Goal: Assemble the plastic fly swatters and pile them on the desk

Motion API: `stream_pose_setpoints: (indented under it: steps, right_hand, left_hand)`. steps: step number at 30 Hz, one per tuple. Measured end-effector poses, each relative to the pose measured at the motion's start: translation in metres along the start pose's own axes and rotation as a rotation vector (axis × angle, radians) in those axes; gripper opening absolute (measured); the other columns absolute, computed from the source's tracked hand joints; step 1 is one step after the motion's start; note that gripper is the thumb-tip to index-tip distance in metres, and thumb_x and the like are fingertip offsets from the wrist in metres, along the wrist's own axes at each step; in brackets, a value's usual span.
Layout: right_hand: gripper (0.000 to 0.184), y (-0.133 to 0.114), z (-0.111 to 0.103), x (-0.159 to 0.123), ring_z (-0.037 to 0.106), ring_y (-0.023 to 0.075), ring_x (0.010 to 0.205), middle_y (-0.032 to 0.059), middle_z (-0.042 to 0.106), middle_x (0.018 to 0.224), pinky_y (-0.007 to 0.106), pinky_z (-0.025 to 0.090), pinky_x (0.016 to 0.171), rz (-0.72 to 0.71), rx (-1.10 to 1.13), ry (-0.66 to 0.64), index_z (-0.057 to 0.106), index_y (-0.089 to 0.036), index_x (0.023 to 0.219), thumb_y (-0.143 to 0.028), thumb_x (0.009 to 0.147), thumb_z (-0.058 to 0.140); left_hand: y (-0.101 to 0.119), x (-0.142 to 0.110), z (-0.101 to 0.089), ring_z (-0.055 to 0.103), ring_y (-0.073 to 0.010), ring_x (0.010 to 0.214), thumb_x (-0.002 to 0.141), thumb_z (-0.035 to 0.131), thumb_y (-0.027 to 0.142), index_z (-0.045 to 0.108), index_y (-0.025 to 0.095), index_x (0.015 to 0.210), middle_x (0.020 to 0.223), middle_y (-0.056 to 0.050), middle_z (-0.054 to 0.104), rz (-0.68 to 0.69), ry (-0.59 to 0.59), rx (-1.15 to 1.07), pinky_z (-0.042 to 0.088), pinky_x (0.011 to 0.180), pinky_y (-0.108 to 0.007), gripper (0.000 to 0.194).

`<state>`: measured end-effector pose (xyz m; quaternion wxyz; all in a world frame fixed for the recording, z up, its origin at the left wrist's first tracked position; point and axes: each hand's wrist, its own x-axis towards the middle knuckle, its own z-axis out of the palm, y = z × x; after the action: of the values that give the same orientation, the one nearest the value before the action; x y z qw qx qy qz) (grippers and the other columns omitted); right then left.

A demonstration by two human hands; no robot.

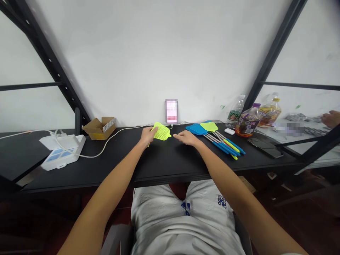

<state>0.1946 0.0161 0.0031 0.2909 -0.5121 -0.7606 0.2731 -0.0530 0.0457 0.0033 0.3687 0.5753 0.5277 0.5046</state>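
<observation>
My left hand [147, 136] grips a yellow-green fly swatter [162, 132] by its head, held just above the black table [159, 166]. My right hand [186, 137] rests palm down on the table just right of that swatter head, fingers loosely spread and holding nothing. To the right of my right hand lies a pile of several fly swatters [215, 136], blue and yellow-green, with their handles fanned toward the front right.
A phone [171, 111] leans on the wall, cable attached. At left are a cardboard box [99, 128] and a white power strip [63, 150]. Bottles [248, 122], a white earbud case [229, 131] and a dark phone [265, 147] are at right. Another person's hand [330, 118] shows far right.
</observation>
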Motion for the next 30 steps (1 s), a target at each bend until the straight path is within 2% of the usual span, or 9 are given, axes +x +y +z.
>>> stream_pose_setpoints:
  steps: [3, 7, 10, 12, 14, 16, 21, 25, 30]
  right_hand:
    - [0.056, 0.003, -0.002, 0.001, 0.037, 0.0094, 0.048, -0.0028, 0.041, 0.05, 0.025, 0.026, 0.048, -0.004, -0.118, 0.084, 0.041, -0.019, 0.053, -0.063, 0.087, 0.049]
    - [0.046, 0.006, -0.002, 0.004, 0.049, 0.0121, 0.057, -0.0005, 0.054, 0.057, 0.025, 0.032, 0.056, 0.014, -0.191, 0.13, 0.054, -0.018, 0.058, -0.051, 0.09, 0.049]
    - [0.027, 0.008, 0.0, 0.007, 0.056, 0.0135, 0.067, 0.0013, 0.065, 0.069, 0.024, 0.036, 0.061, 0.006, -0.198, 0.132, 0.064, -0.018, 0.067, -0.034, 0.086, 0.054]
    - [0.019, 0.009, 0.001, 0.007, 0.058, 0.0141, 0.072, 0.0022, 0.068, 0.074, 0.023, 0.037, 0.063, 0.014, -0.2, 0.141, 0.068, -0.017, 0.072, -0.028, 0.082, 0.056]
    - [0.017, 0.01, 0.002, 0.008, 0.059, 0.0145, 0.073, 0.0028, 0.069, 0.077, 0.023, 0.038, 0.063, 0.025, -0.202, 0.146, 0.069, -0.017, 0.075, -0.026, 0.081, 0.056]
    - [0.015, 0.009, 0.002, 0.007, 0.059, 0.0147, 0.073, 0.0032, 0.07, 0.078, 0.023, 0.038, 0.063, 0.032, -0.209, 0.145, 0.07, -0.017, 0.077, -0.025, 0.08, 0.057]
    - [0.014, 0.008, 0.002, 0.006, 0.059, 0.0147, 0.071, 0.0039, 0.07, 0.079, 0.023, 0.038, 0.061, 0.037, -0.234, 0.143, 0.073, -0.017, 0.081, -0.024, 0.078, 0.061]
    - [0.013, 0.012, 0.004, 0.008, 0.06, 0.0145, 0.071, 0.0036, 0.071, 0.079, 0.023, 0.038, 0.06, 0.02, -0.226, 0.156, 0.074, -0.018, 0.083, -0.022, 0.077, 0.064]
    - [0.013, 0.017, 0.005, 0.01, 0.062, 0.0142, 0.072, 0.0027, 0.072, 0.079, 0.022, 0.041, 0.063, -0.018, -0.198, 0.176, 0.075, -0.018, 0.084, -0.02, 0.075, 0.065]
  left_hand:
    - [-0.003, 0.006, -0.014, 0.027, -0.006, 0.039, 0.08, 0.064, 0.043, 0.051, 0.019, 0.065, 0.047, 0.007, 0.029, -0.057, 0.09, 0.099, 0.02, 0.04, -0.021, 0.032]
    - [-0.004, 0.008, -0.028, 0.046, -0.0129, 0.047, 0.075, 0.068, 0.046, 0.053, 0.019, 0.062, 0.048, 0.001, 0.044, -0.098, -0.062, 0.437, 0.032, 0.045, -0.024, 0.034]
    - [-0.001, 0.004, -0.025, 0.064, -0.0239, 0.076, 0.076, 0.063, 0.057, 0.061, 0.019, 0.068, 0.073, -0.008, 0.066, 0.031, -0.115, 0.791, 0.045, 0.063, -0.028, 0.039]
    - [0.001, 0.0, -0.02, 0.065, -0.0291, 0.096, 0.078, 0.06, 0.061, 0.066, 0.019, 0.084, 0.095, -0.012, 0.07, 0.099, -0.101, 0.92, 0.048, 0.076, -0.032, 0.042]
    - [0.001, -0.003, -0.016, 0.063, -0.031, 0.106, 0.081, 0.058, 0.058, 0.065, 0.017, 0.103, 0.109, -0.015, 0.069, 0.121, -0.098, 0.968, 0.049, 0.084, -0.035, 0.046]
    - [0.0, -0.004, -0.015, 0.062, -0.0306, 0.11, 0.084, 0.058, 0.045, 0.059, 0.013, 0.116, 0.117, -0.018, 0.065, 0.112, -0.085, 0.989, 0.048, 0.089, -0.036, 0.045]
    - [-0.002, -0.002, -0.024, 0.06, -0.031, 0.117, 0.08, 0.054, 0.012, 0.053, 0.009, 0.127, 0.127, -0.023, 0.057, 0.052, -0.032, 1.028, 0.048, 0.092, -0.035, 0.047]
    - [-0.002, -0.001, -0.027, 0.06, -0.0335, 0.116, 0.078, 0.054, 0.008, 0.053, 0.009, 0.127, 0.124, -0.023, 0.059, 0.088, 0.0, 1.07, 0.048, 0.093, -0.039, 0.05]
    - [-0.002, -0.003, -0.026, 0.059, -0.0339, 0.118, 0.081, 0.057, 0.016, 0.055, 0.01, 0.126, 0.123, -0.022, 0.061, 0.097, -0.008, 1.11, 0.048, 0.095, -0.039, 0.046]
